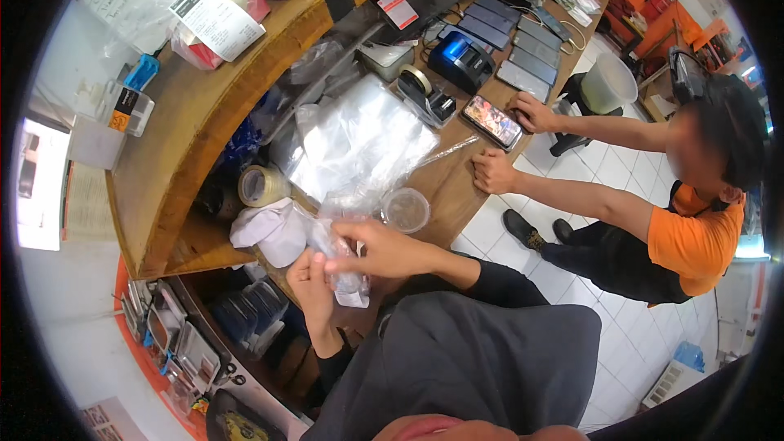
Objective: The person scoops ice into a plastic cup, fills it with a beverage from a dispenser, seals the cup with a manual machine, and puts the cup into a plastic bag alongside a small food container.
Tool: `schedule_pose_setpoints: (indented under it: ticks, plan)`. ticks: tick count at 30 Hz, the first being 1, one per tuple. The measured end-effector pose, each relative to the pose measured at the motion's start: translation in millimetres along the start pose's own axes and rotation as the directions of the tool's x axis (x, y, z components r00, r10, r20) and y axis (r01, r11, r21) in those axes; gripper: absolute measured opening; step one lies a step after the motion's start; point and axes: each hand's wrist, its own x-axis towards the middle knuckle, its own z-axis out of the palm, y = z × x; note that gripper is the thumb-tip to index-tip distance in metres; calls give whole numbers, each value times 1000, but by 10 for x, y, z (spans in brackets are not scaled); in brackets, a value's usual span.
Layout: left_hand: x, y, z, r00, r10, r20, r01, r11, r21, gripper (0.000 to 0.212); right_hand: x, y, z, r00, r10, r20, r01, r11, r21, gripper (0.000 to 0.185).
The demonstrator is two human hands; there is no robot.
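Close to my chest, my left hand [312,285] and my right hand [386,250] grip a crumpled clear plastic bag [356,282] between them. Something inside the bag is blurred and partly hidden by my fingers. A white paper slip [353,299] shows at its lower end. Just past my hands lies a bunched white cloth [272,229]. A round clear plastic tub [405,209] stands on the wooden counter [450,196] beyond my right hand. Farther out, a stack of clear plastic bags [367,135] spreads over the counter.
Tape rolls [260,187] sit left of the bags; a tape dispenser [429,98] and a black label printer [462,60] stand behind them. Several phones [527,64] lie in rows. At the right, a person in an orange shirt [692,239] rests both hands by a lit phone [492,121].
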Motion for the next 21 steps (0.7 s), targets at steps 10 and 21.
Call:
schedule_pose_setpoints:
  ticks: [10, 21]
  plan:
    - [21, 89, -348, 952, 226, 207, -305, 771, 559, 29, -78, -21, -308, 999, 3, -51, -5, 999, -50, 30]
    - [-72, 115, -286, 924, -193, 329, 99, 955, 280, 24, -107, -25, -260, 970, -215, -118, 154, 908, -390, 19]
